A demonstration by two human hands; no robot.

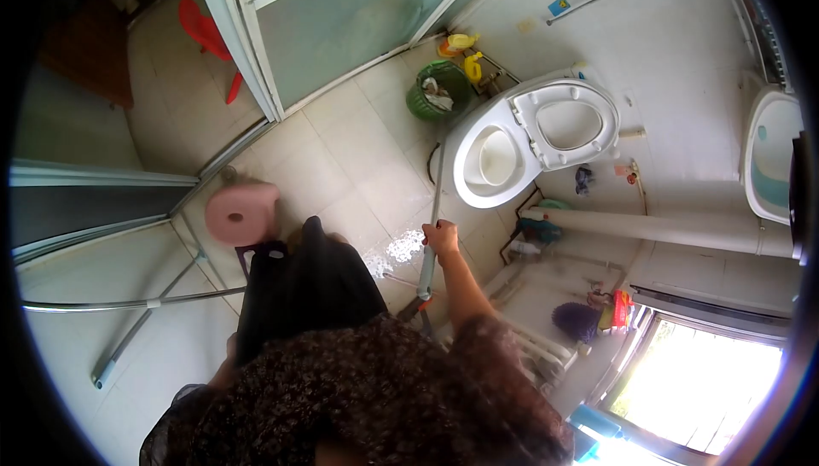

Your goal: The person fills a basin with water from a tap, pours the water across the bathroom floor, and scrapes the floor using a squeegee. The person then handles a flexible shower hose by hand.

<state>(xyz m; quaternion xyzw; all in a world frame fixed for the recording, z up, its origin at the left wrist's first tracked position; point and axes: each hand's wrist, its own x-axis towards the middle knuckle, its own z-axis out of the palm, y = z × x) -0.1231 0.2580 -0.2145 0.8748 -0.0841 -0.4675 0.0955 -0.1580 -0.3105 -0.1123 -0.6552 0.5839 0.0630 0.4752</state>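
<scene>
My right hand (441, 237) is closed around a long grey pole (436, 201). The pole runs from beside the toilet (470, 163) back toward my body, and what its far end carries cannot be made out. Under that hand, a white frothy-looking patch (405, 246) lies on the tiled floor. Only a sliver of my left hand (229, 357) shows, low at my side by my dark trousers; its fingers are hidden.
A green waste bin (439, 90) and yellow bottles (473, 66) stand beyond the toilet, whose lid is up. A pink rounded stool-like object (242, 214) sits near my feet. Pipes (665, 229) run along the right wall. A metal rail (179, 299) crosses at left.
</scene>
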